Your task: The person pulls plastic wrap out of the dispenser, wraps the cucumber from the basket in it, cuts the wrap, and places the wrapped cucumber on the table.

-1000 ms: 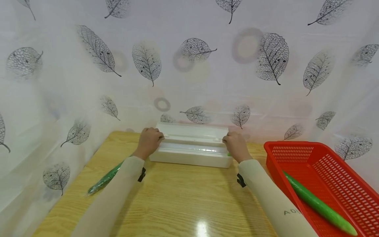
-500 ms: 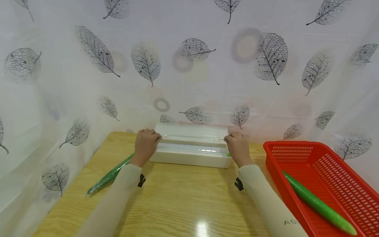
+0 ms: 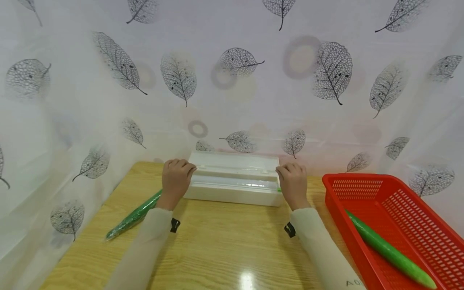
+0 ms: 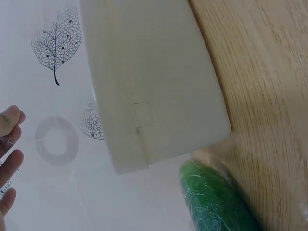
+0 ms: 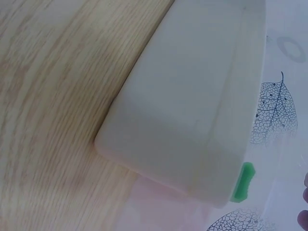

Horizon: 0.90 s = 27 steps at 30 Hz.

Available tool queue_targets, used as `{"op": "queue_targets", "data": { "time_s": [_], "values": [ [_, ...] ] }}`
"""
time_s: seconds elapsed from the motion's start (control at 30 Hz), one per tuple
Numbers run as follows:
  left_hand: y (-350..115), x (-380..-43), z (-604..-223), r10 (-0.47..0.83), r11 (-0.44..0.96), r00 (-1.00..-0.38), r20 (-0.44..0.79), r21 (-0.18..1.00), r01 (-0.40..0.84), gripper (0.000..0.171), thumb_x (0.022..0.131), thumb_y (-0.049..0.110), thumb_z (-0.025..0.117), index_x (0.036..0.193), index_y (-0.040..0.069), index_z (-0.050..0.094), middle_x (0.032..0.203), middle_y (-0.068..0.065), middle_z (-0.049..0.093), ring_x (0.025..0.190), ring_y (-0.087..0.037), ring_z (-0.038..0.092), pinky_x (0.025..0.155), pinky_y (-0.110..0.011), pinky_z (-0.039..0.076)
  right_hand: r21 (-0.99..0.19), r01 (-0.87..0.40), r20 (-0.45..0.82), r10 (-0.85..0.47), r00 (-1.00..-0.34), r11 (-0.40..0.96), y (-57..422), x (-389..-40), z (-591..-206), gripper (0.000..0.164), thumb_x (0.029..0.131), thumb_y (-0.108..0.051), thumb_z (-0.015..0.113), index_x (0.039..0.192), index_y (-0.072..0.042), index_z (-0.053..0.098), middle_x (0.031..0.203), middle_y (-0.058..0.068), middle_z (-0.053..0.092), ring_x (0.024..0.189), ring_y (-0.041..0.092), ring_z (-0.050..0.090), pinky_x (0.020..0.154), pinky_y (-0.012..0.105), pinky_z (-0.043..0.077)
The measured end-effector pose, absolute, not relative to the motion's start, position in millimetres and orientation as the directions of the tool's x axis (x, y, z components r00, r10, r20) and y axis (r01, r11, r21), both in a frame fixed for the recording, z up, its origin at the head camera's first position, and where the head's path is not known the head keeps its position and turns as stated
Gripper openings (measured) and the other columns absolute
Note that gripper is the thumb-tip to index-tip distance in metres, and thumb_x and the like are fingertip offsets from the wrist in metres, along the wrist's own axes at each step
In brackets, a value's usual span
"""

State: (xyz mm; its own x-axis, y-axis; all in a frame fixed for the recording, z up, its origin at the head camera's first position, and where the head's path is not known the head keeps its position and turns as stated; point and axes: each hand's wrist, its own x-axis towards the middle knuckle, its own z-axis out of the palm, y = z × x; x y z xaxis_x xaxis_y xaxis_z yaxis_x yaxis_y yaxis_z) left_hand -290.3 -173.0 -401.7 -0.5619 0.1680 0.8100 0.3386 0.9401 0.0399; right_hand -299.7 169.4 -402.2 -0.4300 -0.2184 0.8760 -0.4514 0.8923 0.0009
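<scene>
A long white cling film dispenser box [image 3: 232, 195] stands at the back of the table with its lid [image 3: 235, 159] raised. Shiny cling film [image 3: 255, 183] shows inside. Level with the box's left end, my left hand [image 3: 175, 181] pinches the film's edge between thumb and fingers. My right hand [image 3: 294, 183] does the same at the right end. The clear film between the hands is barely visible. In the left wrist view, curled fingers [image 4: 8, 144] hover beside the box. A green tab [image 5: 243, 183] sticks out at the box's right end.
Left of the box lies a film-wrapped cucumber [image 3: 134, 217], partly behind the left wrist. A red plastic basket [image 3: 335, 205] stands at the right, holding a cucumber [image 3: 393, 251]. Behind the wooden table [image 3: 224, 241] hangs a leaf-patterned sheet [image 3: 253, 108].
My hands have drawn apart slightly and back from the lid: the left hand moved left, the right hand a little right. Box, basket and cucumbers have stayed put.
</scene>
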Motion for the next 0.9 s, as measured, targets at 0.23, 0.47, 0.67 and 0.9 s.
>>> {"op": "queue_targets", "data": {
  "time_s": [0.23, 0.47, 0.67, 0.9],
  "values": [
    [-172.2, -282.8, -398.5, 0.165, 0.938, -0.533, 0.83, 0.035, 0.345, 0.009, 0.077, 0.015, 0.076, 0.078, 0.007, 0.072, 0.076, -0.008, 0.068, 0.074, -0.027, 0.062, 0.082, -0.046, 0.049, 0.004, -0.426, 0.877, -0.207, -0.433, 0.905, 170.1, -293.9, -398.8, 0.007, 0.074, -0.004, 0.076, 0.08, -0.001, 0.073, 0.075, 0.013, 0.066, 0.077, 0.032, 0.061, 0.073, 0.049, 0.049],
    [-175.6, -276.9, -396.5, 0.158, 0.942, -0.543, 0.825, 0.04, 0.334, 0.012, 0.077, 0.018, 0.075, 0.079, 0.007, 0.072, 0.079, -0.007, 0.069, 0.078, -0.027, 0.063, 0.084, -0.045, 0.048, 0.006, -0.433, 0.871, -0.217, -0.44, 0.901, 169.5, -285.8, -394.3, 0.006, 0.076, -0.005, 0.074, 0.081, -0.001, 0.074, 0.076, 0.014, 0.066, 0.077, 0.032, 0.06, 0.076, 0.051, 0.049],
    [-177.2, -271.8, -390.7, 0.161, 0.932, -0.505, 0.848, 0.038, 0.36, 0.012, 0.076, 0.017, 0.076, 0.079, 0.006, 0.072, 0.078, -0.008, 0.069, 0.077, -0.028, 0.063, 0.083, -0.046, 0.048, 0.0, -0.449, 0.881, -0.212, -0.423, 0.893, 169.1, -281.2, -391.2, 0.006, 0.076, -0.004, 0.075, 0.081, -0.001, 0.073, 0.075, 0.014, 0.065, 0.077, 0.033, 0.059, 0.075, 0.05, 0.049],
    [-177.1, -267.6, -386.4, 0.165, 0.931, -0.486, 0.858, 0.026, 0.363, 0.011, 0.076, 0.016, 0.076, 0.078, 0.006, 0.073, 0.077, -0.008, 0.069, 0.076, -0.029, 0.063, 0.082, -0.046, 0.049, 0.01, -0.448, 0.893, -0.21, -0.397, 0.894, 170.7, -277.2, -388.2, 0.006, 0.075, -0.005, 0.076, 0.079, -0.002, 0.073, 0.074, 0.014, 0.066, 0.075, 0.033, 0.06, 0.073, 0.049, 0.049]
  ]
}}
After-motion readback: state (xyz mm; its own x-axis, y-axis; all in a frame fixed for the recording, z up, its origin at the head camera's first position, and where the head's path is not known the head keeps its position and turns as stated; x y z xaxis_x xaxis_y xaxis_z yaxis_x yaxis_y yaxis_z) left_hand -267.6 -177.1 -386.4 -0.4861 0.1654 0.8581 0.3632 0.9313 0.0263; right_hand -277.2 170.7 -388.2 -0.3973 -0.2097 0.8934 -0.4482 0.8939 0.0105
